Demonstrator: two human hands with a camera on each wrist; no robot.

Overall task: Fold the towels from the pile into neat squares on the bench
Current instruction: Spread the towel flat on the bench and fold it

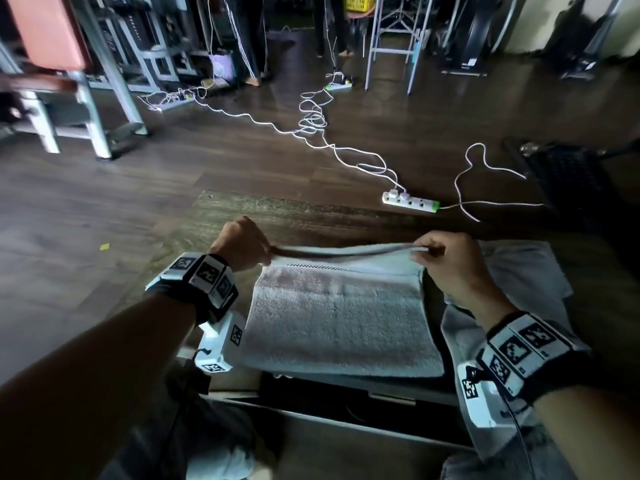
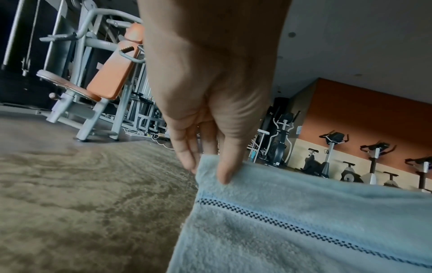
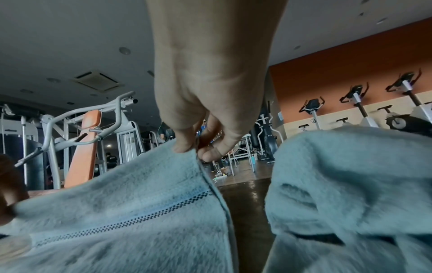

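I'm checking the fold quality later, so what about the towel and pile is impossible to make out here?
- Towel layer count: head view shows only its top face.
- Left hand fingers behind the far edge: left wrist view, towel hides them.
- Number of towels in the pile: right wrist view blurred; the right hand and its arm cover part in head view.

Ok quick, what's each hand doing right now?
Left hand: pinching the far left corner of the towel.
Right hand: pinching the towel's far right corner, edge lifted off the bench.

Towel pile (image 3: 350,184) blurred, cropped at frame edge; left hand (image 3: 9,188) mostly out of frame
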